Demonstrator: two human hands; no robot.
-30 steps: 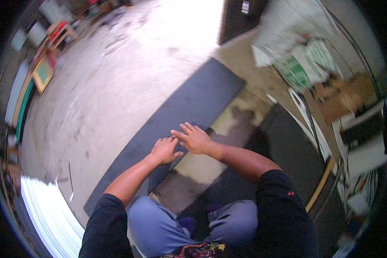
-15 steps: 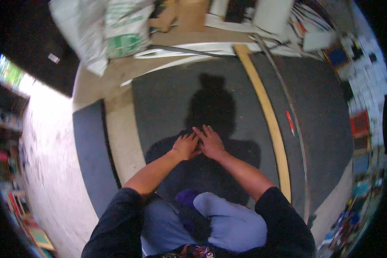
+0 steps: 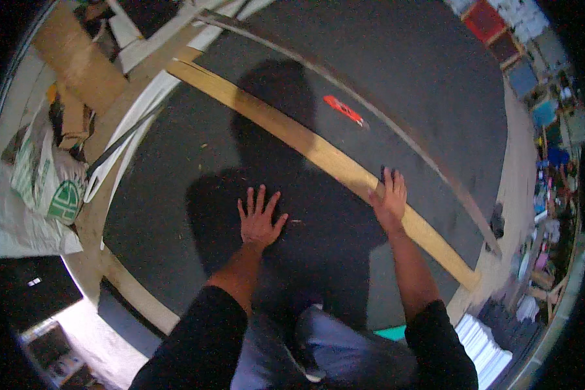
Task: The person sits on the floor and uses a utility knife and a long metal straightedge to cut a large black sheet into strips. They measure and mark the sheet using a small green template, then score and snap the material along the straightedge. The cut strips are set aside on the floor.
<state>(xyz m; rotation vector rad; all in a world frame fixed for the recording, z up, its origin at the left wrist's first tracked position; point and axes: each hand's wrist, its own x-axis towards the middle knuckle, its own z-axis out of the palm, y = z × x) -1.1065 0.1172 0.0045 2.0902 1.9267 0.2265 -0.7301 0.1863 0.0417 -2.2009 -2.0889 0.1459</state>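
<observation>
My left hand (image 3: 259,218) lies flat, fingers spread, on a large dark grey sheet (image 3: 195,169) spread over the floor. Over to the right, my right hand (image 3: 390,198) rests on a long pale wooden strip (image 3: 292,133) that runs diagonally across the sheet; its fingers lie over the strip's edge. A red utility knife (image 3: 344,110) lies on the sheet beyond the strip, well clear of both hands. A thin dark strip (image 3: 435,169) runs roughly parallel to the wooden one, farther out. My knees (image 3: 331,344) show at the bottom.
White sacks with green print (image 3: 39,188) and cardboard (image 3: 78,62) sit at the left. White boards (image 3: 149,39) lie at the upper left. Stacked goods and coloured crates (image 3: 500,32) line the right edge, with a white stack (image 3: 484,335) at the lower right.
The view has swung round. My hands, close together on the sheet before, have moved apart: the left stays flat on the sheet, the right has gone onto the wooden strip.
</observation>
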